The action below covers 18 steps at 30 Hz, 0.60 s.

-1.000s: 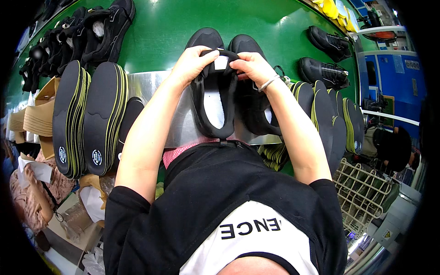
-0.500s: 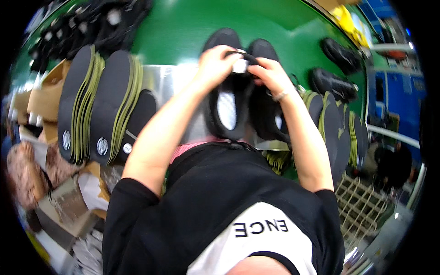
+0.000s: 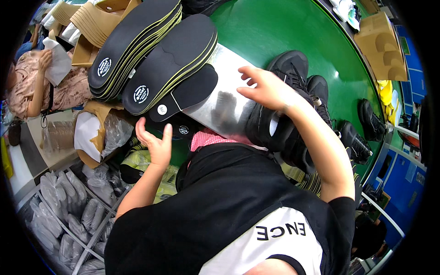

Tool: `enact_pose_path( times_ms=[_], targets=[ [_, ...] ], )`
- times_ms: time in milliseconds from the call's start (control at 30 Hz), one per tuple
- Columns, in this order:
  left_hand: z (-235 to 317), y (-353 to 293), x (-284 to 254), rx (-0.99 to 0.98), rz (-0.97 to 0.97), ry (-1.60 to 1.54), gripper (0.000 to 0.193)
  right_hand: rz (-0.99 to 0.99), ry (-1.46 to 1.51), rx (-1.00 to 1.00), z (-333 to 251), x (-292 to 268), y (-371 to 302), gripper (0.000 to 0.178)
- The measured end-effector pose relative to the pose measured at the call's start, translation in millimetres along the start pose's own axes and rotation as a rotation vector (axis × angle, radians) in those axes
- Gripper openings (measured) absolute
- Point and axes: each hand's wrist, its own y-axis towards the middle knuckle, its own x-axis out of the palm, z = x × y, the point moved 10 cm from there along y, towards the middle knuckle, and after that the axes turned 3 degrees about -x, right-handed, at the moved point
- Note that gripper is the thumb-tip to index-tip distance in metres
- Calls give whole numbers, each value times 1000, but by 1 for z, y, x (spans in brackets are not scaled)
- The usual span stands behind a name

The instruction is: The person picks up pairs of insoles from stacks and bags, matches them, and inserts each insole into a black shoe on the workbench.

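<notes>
My left hand (image 3: pixel 157 145), fingers and thumb apart, is just below a stack of dark insoles with yellow-green edges (image 3: pixel 172 59). Nearest to it are the heel ends of the stack and a single black insole (image 3: pixel 199 87) with a round white sticker. Nothing shows in that hand. My right hand (image 3: pixel 266 88) hovers over a shiny metal plate (image 3: pixel 229 114), its fingers spread and holding nothing I can see. Close beside it, partly covered by the hand and forearm, are a black lace-up shoe (image 3: pixel 288 64) and its mate (image 3: pixel 319 89).
Another insole stack (image 3: pixel 130 43) lies farther left on the green tabletop (image 3: pixel 247 27). An opened carton (image 3: pixel 103 137) and a rack of grey wrapped pieces (image 3: pixel 75 206) are at lower left. More black shoes (image 3: pixel 370 120) lie right. A person in a patterned top (image 3: pixel 27 82) is at far left.
Both hands have let go of the black shoe they were holding at its opening. My left hand has moved down and left to the insoles. The view has turned left.
</notes>
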Motion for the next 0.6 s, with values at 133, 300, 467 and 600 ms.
enact_pose_path(
  times_ms=[133,300,467,600],
  targets=[
    [-26,17,43,-143,-71,-700,90,-147,-109,69,30,59,56,63],
    [-9,3,78,-486,-134,-836,82,-4,215,271,64,70,80,63],
    [11,2,102,-368,-258,-905,88,177,526,266,89,56,89,58],
    [-10,7,86,-306,-125,-545,81,146,667,223,62,60,75,56]
  ],
)
